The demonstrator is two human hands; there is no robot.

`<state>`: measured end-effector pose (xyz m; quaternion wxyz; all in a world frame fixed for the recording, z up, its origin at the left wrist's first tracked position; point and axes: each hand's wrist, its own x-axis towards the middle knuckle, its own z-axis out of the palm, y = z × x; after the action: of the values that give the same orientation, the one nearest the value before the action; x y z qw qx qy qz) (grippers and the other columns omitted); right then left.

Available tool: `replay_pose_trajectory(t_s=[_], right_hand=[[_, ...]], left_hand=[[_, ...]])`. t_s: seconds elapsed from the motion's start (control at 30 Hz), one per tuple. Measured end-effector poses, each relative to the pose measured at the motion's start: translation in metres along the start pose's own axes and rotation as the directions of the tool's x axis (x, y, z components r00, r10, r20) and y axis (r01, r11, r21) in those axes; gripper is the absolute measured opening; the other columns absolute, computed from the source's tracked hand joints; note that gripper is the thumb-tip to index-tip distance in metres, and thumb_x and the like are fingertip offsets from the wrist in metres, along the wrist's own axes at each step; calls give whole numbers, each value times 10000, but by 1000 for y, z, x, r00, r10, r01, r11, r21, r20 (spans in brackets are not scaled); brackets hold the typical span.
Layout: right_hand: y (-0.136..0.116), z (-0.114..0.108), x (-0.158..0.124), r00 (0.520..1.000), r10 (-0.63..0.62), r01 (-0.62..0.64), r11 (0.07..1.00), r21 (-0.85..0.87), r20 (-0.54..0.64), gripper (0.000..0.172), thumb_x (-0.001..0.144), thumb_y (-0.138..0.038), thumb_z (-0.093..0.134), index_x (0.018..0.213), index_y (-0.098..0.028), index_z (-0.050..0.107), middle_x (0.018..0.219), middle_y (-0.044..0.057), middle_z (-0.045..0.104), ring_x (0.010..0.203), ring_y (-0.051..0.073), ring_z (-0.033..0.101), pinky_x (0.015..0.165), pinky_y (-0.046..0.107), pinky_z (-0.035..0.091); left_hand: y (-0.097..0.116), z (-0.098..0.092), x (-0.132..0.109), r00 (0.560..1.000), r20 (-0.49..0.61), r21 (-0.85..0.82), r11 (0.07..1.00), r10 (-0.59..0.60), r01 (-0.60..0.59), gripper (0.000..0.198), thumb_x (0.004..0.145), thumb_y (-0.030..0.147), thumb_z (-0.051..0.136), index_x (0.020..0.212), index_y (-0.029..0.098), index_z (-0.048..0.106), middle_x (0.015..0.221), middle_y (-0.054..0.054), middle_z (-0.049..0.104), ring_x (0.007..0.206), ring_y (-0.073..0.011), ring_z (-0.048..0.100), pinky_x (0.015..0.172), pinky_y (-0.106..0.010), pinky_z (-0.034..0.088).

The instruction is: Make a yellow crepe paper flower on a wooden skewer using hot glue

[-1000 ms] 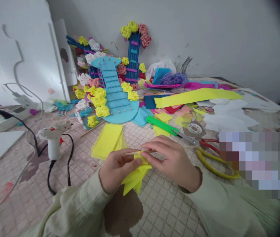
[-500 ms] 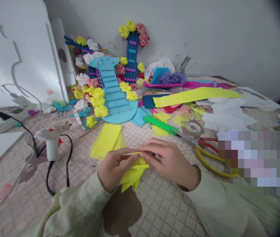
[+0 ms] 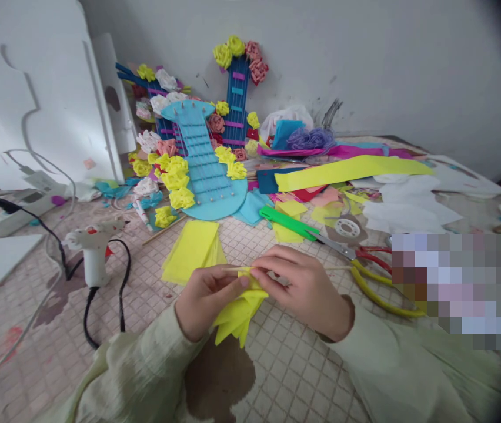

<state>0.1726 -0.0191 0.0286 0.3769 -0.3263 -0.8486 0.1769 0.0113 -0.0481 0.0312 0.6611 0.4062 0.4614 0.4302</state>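
My left hand and my right hand meet near the middle, both pinching the top edge of a yellow crepe paper piece. A thin wooden stick runs sideways through both hands, along the paper's upper edge. The paper hangs below in pointed, layered folds. Some of its edge is hidden behind my fingers. Just beyond my left hand lies a stack of yellow paper sheets. Scissors with red and yellow handles are beside my right hand, and a green cutter lies near their blades.
A white glue gun stands at left with black cords around it. Light-blue guitar-shaped craft leans behind, with paper flowers. A tape roll, yellow strip and white paper lie at right. A blurred patch covers the right edge.
The stick now shows sticking out past my right hand and lies more level along the paper's top. The hanging paper has shifted slightly; both hands stay in nearly the same place.
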Motion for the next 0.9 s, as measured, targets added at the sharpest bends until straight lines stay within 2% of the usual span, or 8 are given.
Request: replay_pose_trajectory(t_s=[0.23, 0.43, 0.53, 0.7, 0.8, 0.9], right_hand=[[-6, -2, 3, 987, 151, -156, 981, 116, 51, 62, 739, -129, 546, 743, -141, 607, 716, 5, 583, 664, 88, 514, 593, 204, 400], [-7, -4, 4, 966, 235, -248, 960, 127, 110, 55, 704, -113, 571, 724, -151, 606, 680, -11, 565, 620, 82, 488, 556, 204, 382], [-5, -6, 5, 961, 234, -255, 956, 147, 148, 46, 715, -150, 577, 746, -155, 611, 693, -8, 572, 618, 83, 493, 557, 204, 389], [-1, -12, 6, 946, 194, -246, 952, 185, 261, 150, 785, -206, 514, 892, -174, 614, 803, 6, 609, 674, 86, 531, 567, 192, 408], [1, -12, 6, 952, 148, -186, 975, 119, 269, 158, 810, -205, 484, 822, -174, 638, 708, -4, 602, 634, 86, 520, 557, 205, 383], [1, -10, 5, 963, 133, -155, 985, 76, 233, 177, 811, -211, 484, 768, -170, 651, 636, -9, 571, 579, 83, 495, 522, 209, 358]], left_hand=[[-3, 0, 0, 1000, 15, 37, 999, 17, -18, 175, 640, 237, 669, 794, 157, 691, 634, -19, 693, 560, -101, 607, 496, -163, 456], [-2, 0, 2, 997, -20, 178, 981, 76, -72, 149, 681, 240, 626, 781, 155, 698, 689, -31, 703, 629, -113, 620, 528, -157, 463], [-2, 0, 3, 993, -35, 240, 966, 109, -97, 147, 687, 247, 615, 769, 158, 700, 690, -29, 705, 625, -116, 623, 526, -158, 468], [-2, -3, 2, 993, -45, 298, 950, 108, -90, 179, 693, 259, 610, 818, 160, 690, 756, -42, 706, 690, -142, 638, 562, -182, 489], [-3, -4, 2, 995, -39, 287, 955, 90, -75, 191, 687, 271, 615, 822, 156, 686, 748, -44, 705, 686, -146, 638, 565, -192, 493], [-4, -4, 2, 998, -14, 200, 978, 59, -55, 211, 682, 277, 621, 842, 150, 674, 729, -43, 703, 640, -135, 634, 550, -198, 491]])
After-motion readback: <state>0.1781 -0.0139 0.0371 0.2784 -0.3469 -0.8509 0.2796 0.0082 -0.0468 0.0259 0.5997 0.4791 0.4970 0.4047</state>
